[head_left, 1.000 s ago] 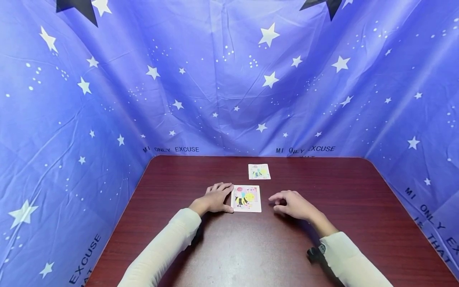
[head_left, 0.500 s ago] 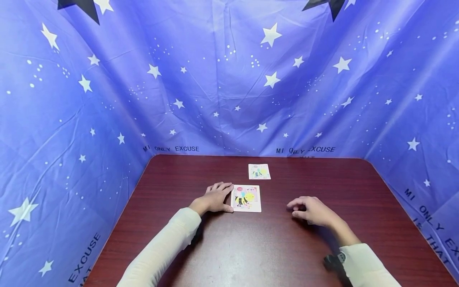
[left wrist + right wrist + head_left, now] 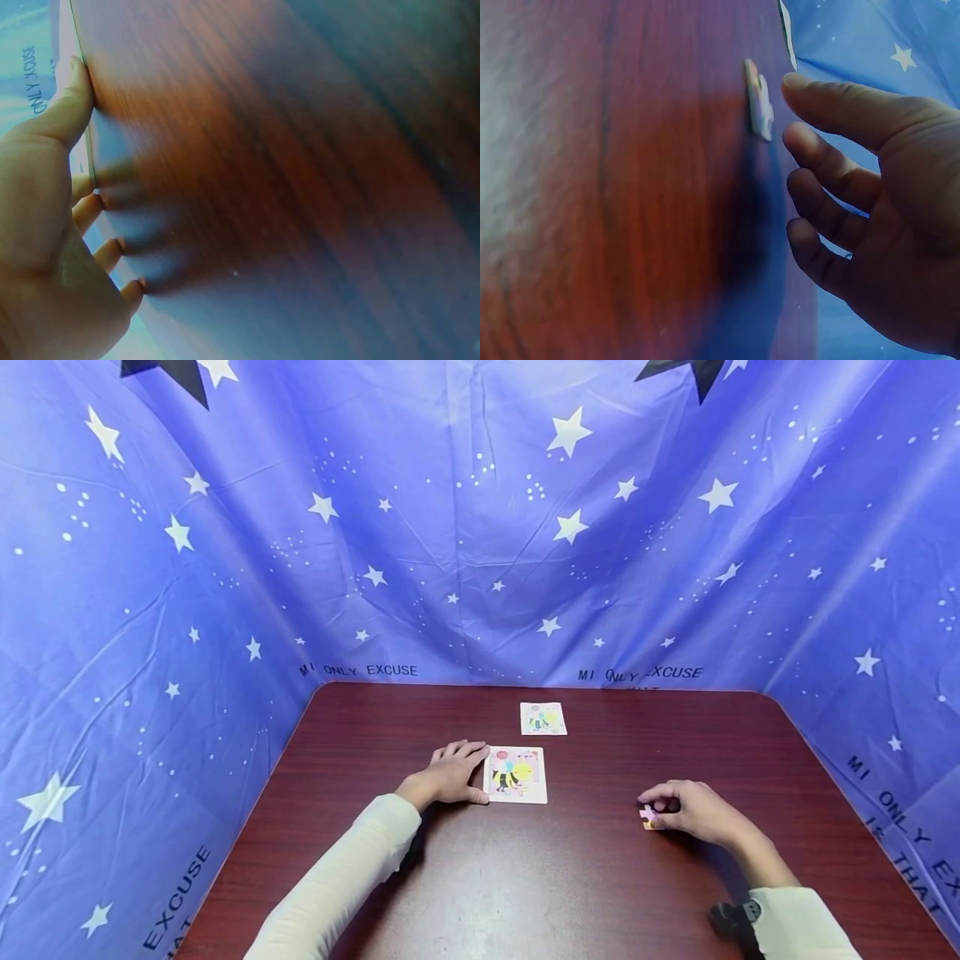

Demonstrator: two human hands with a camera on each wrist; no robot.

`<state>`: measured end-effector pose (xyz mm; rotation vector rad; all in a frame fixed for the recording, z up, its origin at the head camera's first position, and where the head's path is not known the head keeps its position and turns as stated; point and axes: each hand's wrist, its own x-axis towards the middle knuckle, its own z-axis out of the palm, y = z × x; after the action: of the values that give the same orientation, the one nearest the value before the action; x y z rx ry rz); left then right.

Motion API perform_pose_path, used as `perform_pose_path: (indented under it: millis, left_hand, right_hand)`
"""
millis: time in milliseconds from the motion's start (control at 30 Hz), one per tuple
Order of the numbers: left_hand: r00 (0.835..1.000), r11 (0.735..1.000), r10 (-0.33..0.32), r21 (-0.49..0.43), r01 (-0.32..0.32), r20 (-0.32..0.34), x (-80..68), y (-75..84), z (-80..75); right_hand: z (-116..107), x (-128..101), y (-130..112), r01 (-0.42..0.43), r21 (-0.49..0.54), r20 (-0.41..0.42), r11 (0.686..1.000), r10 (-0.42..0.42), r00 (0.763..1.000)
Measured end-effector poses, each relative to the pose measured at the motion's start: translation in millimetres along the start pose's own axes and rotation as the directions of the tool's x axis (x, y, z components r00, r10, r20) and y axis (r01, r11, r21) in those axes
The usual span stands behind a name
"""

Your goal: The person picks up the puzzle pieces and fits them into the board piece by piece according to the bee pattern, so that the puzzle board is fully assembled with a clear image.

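A square puzzle board (image 3: 517,777) with a white border and a bee picture lies mid-table. My left hand (image 3: 453,777) rests along its left edge, thumb at the near corner and spread fingers at the far one. In the left wrist view, the thumb (image 3: 69,109) meets the board's thin edge. Farther right, a small puzzle piece (image 3: 648,817) in pink and yellow lies on the table. My right hand (image 3: 693,810) hovers beside it with loosely bent fingers. In the right wrist view, a gap shows between the fingertips (image 3: 799,139) and the puzzle piece (image 3: 759,105).
Behind the board lies a square card (image 3: 543,719) with a paler bee picture. The dark red wooden table (image 3: 525,893) is bounded at the back and both sides by a blue cloth (image 3: 480,527) with stars.
My right hand has moved right and slightly nearer, away from the board; the puzzle piece has come into sight beside its fingers. The left hand and the board stay put.
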<state>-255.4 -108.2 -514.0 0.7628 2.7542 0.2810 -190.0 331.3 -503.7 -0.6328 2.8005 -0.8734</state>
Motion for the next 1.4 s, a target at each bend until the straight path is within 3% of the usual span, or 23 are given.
perform_pose_path:
  millis: [633,1067,1400]
  left_hand:
    - [1.000,1.000,0.006,-0.014,-0.006,0.005,0.8,-0.8,0.6]
    - [1.000,1.000,-0.004,-0.011,0.004,0.006,1.1,-3.2,1.0]
    - [1.000,1.000,0.000,-0.009,0.000,0.005,1.4,-2.4,0.1]
  right_hand:
    - [13,-5,9,-0.024,0.011,-0.054,1.000,0.024,0.998]
    - [17,-1,8,0.056,-0.013,-0.182,0.998,-0.058,0.982]
    - [20,7,7,0.054,-0.065,-0.261,0.996,-0.069,0.963]
